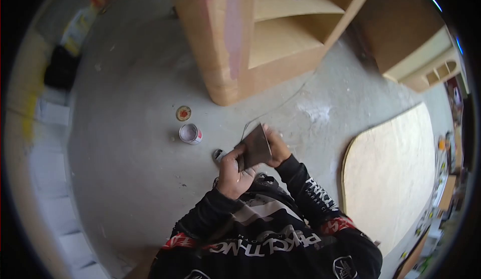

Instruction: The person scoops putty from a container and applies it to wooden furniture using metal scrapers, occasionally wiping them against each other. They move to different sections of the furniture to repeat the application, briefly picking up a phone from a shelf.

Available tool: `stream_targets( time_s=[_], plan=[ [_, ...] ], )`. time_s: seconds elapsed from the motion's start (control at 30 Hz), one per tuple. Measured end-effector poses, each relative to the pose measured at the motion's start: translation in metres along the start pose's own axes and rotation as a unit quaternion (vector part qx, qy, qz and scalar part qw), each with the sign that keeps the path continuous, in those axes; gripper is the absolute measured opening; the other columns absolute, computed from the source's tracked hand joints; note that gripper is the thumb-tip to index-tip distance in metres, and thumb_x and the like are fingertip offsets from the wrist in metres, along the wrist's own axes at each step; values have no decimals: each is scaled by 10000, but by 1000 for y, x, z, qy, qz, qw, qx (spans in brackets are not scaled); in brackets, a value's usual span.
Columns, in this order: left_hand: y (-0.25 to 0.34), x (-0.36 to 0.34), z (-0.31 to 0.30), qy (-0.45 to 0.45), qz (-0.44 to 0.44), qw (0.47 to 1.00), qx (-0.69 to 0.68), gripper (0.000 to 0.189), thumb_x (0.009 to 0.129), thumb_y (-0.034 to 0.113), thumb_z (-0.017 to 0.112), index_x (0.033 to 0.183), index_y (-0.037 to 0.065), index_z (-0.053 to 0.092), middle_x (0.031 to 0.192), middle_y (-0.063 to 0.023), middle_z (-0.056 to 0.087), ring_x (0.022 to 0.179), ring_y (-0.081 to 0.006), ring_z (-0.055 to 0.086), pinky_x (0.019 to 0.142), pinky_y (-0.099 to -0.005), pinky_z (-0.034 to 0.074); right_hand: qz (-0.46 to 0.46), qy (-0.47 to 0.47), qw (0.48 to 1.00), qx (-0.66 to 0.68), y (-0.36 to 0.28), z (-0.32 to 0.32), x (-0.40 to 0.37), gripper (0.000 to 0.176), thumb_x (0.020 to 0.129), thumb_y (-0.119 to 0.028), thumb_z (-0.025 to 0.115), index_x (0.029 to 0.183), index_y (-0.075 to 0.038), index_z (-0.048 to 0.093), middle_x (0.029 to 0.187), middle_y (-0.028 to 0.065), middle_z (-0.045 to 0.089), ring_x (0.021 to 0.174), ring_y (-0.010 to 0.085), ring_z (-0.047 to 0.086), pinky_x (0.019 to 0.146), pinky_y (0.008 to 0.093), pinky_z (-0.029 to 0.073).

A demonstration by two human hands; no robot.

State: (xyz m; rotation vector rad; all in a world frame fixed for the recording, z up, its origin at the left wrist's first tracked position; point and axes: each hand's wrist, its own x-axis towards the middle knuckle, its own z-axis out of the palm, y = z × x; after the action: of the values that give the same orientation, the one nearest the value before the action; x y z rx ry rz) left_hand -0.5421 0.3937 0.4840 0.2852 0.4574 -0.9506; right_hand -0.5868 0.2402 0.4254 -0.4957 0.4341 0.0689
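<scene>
Both hands are closed on a dark, flat rectangular plate (pixel 257 148) in front of my body. My left hand (pixel 235 175) grips its lower left side, thumb along the edge. At its upper right edge, the fingers of my right hand (pixel 276 148) wrap round it. On the floor to the left stands an open can (pixel 190 133) with pale pinkish paste inside. Its round lid (pixel 184 113), marked red in the middle, lies just beyond. Ahead rises a wooden cabinet (pixel 280 71) with a rounded corner and a pink smear down its side.
A large curved wooden panel (pixel 388 174) lies to the right. Behind it stands another wooden cabinet (pixel 401 43). A thin cord (pixel 280 103) runs over the grey floor (pixel 125 144) near the cabinet's base. Pale blocks (pixel 55 169) line the left edge.
</scene>
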Motion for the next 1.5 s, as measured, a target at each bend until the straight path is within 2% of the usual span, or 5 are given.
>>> stream_targets(
  time_s=[0.1, 0.17, 0.9, 1.37, 1.5],
  plan=[
    [-14, 4, -12, 52, 392, 614, 683, 238, 907, 48, 578, 1137, -11, 569, 1097, -88, 615, 1039, -210, 586, 928, -304, 482, 42, -8, 996, -80, 35, -42, -49, 356, 974, -366, 562, 1117, -40, 567, 997, 65, 678, 770, 131, 673, 615, 264, 556],
    [0, 20, -3, 132, 257, 953, 92, 363, 898, 54, 620, 1232, -47, 519, 1206, -124, 555, 1058, -238, 572, 995, -360, 433, 43, 26, 999, 7, 43, -54, -81, 326, 958, -287, 603, 1160, -35, 553, 985, 58, 670, 811, 140, 667, 683, 284, 560],
    [-10, -29, -36, -107, 90, 604, 785, 232, 1007, 239, 500, 965, 32, 598, 743, 36, 485, 681, -66, 405, 586, -265, 300, -296, 209, 904, -228, 3, -11, -140, 192, 884, -58, 664, 1053, 7, 601, 817, 15, 635, 699, 105, 562, 661, 260, 480],
    [90, 63, -16, 39, 33, 953, 297, 346, 947, 191, 564, 1260, 46, 560, 1111, -84, 651, 860, -191, 646, 623, -287, 518, -339, 28, 614, -712, 16, -52, -43, 568, 743, -32, 636, 1291, -174, 598, 1058, 81, 644, 875, 304, 578, 802, 380, 496],
    [107, 88, 22, -114, 375, 693, 605, 338, 987, 209, 514, 1235, -17, 554, 1153, -177, 637, 1030, -287, 633, 906, -367, 484, -91, 192, 975, -72, 14, -21, -1, 235, 897, -89, 586, 1126, -60, 628, 955, 81, 688, 735, 195, 638, 706, 361, 512]
  ],
)
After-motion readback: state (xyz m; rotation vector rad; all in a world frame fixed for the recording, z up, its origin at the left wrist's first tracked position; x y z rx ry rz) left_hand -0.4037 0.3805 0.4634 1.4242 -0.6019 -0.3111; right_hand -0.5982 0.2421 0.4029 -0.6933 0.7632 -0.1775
